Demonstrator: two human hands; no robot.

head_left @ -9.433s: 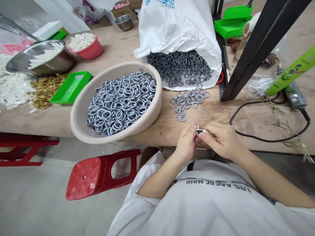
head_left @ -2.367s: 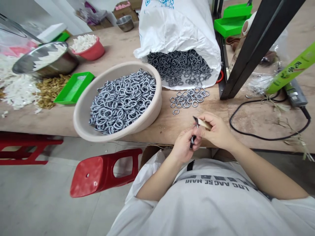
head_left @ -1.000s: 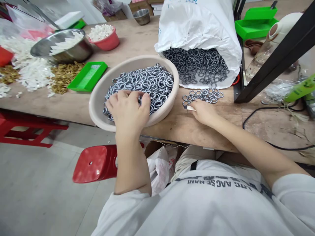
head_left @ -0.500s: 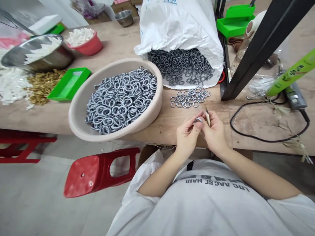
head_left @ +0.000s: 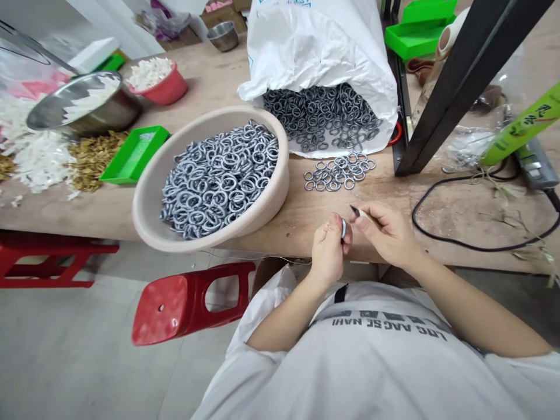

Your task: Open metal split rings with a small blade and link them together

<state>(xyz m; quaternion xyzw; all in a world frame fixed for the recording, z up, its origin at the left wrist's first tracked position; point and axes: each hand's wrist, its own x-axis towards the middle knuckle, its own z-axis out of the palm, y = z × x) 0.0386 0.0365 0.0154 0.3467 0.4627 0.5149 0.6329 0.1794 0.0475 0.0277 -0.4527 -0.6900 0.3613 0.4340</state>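
Observation:
Between the thumb and fingers of my left hand (head_left: 327,249) is a grey ring (head_left: 343,228), held upright near the table's front edge. My right hand (head_left: 391,234) grips a small knife (head_left: 354,211) with a dark pointed tip and a pale handle, its tip directed up and left. A short gap separates the two hands. Just beyond them lies a loose pile of grey rings (head_left: 339,172) on the table. To the left, a large beige basin (head_left: 142,210) holds a heap of similar rings. Darker rings (head_left: 321,114) spill from the mouth of a white sack (head_left: 319,46).
A black metal post (head_left: 464,93) rises at the right, beside a corded grey tool (head_left: 534,166). At left are a green tray (head_left: 118,175), golden pieces (head_left: 94,160) and a steel bowl (head_left: 105,114) of white pieces. A red stool (head_left: 161,312) stands below the table.
My hands have moved apart. The knife has swung from pointing upward to pointing left, and the ring in my left hand now shows more plainly. The view has shifted slightly.

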